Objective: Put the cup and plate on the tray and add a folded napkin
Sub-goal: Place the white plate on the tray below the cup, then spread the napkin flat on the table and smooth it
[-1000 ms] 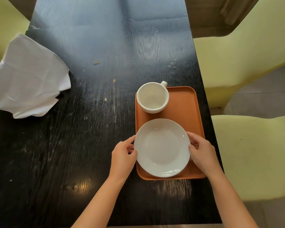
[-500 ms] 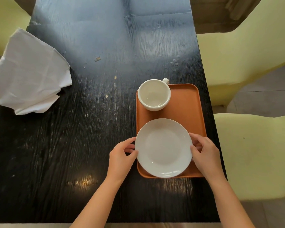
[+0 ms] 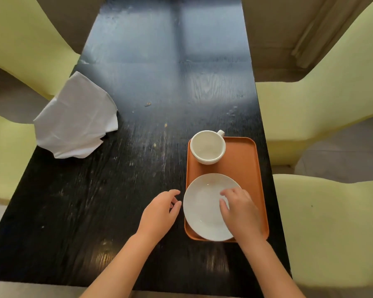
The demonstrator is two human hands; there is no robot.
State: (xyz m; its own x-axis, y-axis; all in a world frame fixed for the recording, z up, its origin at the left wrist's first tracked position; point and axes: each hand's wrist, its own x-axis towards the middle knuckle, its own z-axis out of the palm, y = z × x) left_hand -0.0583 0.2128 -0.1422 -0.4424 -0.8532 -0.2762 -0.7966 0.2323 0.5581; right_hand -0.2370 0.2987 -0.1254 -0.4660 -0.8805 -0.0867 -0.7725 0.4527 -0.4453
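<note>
The plate (image 3: 205, 208) lies at the tray's (image 3: 249, 168) near end and the cup (image 3: 207, 146) at its far-left corner, sparing room for the napkin (image 3: 77, 118), unfolded at the tabletop's (image 3: 116, 190) left edge. Left hand (image 3: 159, 214) and right hand (image 3: 240, 210): each grip loose, holding nothing.

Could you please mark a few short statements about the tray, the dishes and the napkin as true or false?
1. The cup stands on the orange tray. True.
2. The white plate lies on the bare table, off the tray. False: it rests on the tray's near half.
3. The napkin is already on the tray. False: it lies crumpled at the table's far left edge.
4. The right hand is over the plate. True.
5. The left hand grips the cup. False: it is open beside the plate, holding nothing.
</note>
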